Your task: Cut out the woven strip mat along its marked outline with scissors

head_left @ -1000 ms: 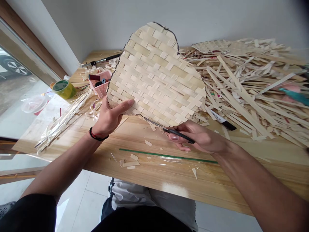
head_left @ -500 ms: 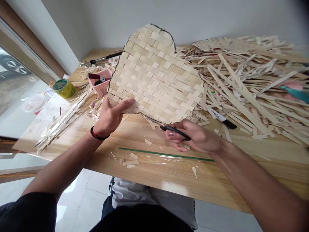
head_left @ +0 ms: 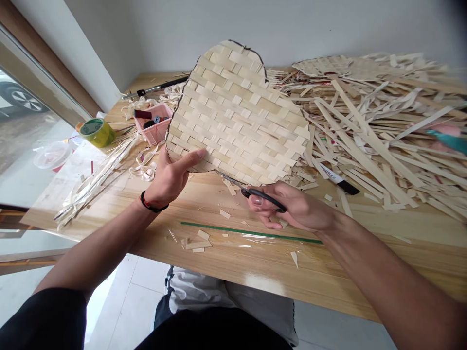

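Note:
My left hand (head_left: 168, 176) grips the lower left edge of a woven bamboo mat (head_left: 237, 112), thumb laid across its face, holding it tilted up above the wooden table (head_left: 233, 257). The mat is heart-like in outline with a dark line drawn along its upper edge. My right hand (head_left: 292, 206) is closed on black-handled scissors (head_left: 251, 192), whose blades reach under the mat's lower edge. Small bamboo offcuts (head_left: 197, 243) lie on the table below.
A large heap of bamboo strips (head_left: 372, 126) covers the right and back of the table. A pink box (head_left: 153, 129), a yellow-green tape roll (head_left: 93, 132), a black-handled knife (head_left: 339, 182) and a thin green strip (head_left: 251, 234) are nearby. A window runs along the left.
The scissors and my right hand have moved slightly left along the mat's lower edge. The mat has shifted a little lower and to the right in my left hand.

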`<action>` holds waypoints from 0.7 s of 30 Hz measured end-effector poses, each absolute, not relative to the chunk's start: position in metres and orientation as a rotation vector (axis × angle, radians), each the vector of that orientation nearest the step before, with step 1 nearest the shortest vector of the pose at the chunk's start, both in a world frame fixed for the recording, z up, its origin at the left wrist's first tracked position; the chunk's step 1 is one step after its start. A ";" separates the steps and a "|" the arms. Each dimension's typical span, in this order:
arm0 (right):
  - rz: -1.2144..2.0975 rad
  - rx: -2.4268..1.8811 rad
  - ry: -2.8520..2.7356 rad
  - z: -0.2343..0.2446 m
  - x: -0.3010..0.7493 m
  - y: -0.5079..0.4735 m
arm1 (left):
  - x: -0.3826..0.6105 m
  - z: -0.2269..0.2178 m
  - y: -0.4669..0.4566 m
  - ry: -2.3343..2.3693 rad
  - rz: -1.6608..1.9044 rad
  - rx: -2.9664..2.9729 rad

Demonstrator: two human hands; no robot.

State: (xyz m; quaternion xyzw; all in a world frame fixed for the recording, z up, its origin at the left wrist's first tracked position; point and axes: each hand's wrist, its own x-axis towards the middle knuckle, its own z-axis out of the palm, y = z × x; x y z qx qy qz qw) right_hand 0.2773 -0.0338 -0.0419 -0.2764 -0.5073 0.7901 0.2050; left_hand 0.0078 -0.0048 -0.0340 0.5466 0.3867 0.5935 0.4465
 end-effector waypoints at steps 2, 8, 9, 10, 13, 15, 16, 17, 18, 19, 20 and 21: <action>2.199 -0.769 -1.421 -0.043 0.277 -0.034 | 0.009 -0.033 -0.005 0.965 1.473 1.341; 2.180 -0.789 -1.443 -0.046 0.276 -0.036 | 0.018 -0.026 -0.008 0.897 1.483 1.286; 2.186 -0.768 -1.442 -0.047 0.276 -0.036 | 0.017 -0.026 -0.007 0.908 1.483 1.291; 2.195 -0.747 -1.436 -0.046 0.275 -0.036 | 0.016 -0.027 -0.007 0.927 1.482 1.302; 2.234 -0.717 -1.403 -0.045 0.274 -0.036 | 0.012 -0.031 -0.005 0.964 1.471 1.340; 2.247 -0.737 -1.397 -0.043 0.274 -0.036 | 0.011 -0.032 -0.005 0.960 1.472 1.347; 2.244 -0.748 -1.402 -0.043 0.274 -0.036 | 0.011 -0.032 -0.005 0.954 1.476 1.345; 2.237 -0.752 -1.414 -0.042 0.274 -0.036 | 0.012 -0.031 -0.006 0.946 1.479 1.341; 2.224 -0.753 -1.429 -0.043 0.274 -0.036 | 0.013 -0.030 -0.007 0.934 1.477 1.336; 2.210 -0.750 -1.446 -0.043 0.274 -0.036 | 0.014 -0.029 -0.007 0.918 1.471 1.331; 2.195 -0.745 -1.466 -0.044 0.274 -0.037 | 0.015 -0.029 -0.008 0.901 1.461 1.323; 2.182 -0.740 -1.487 -0.045 0.273 -0.037 | 0.017 -0.028 -0.009 0.885 1.449 1.314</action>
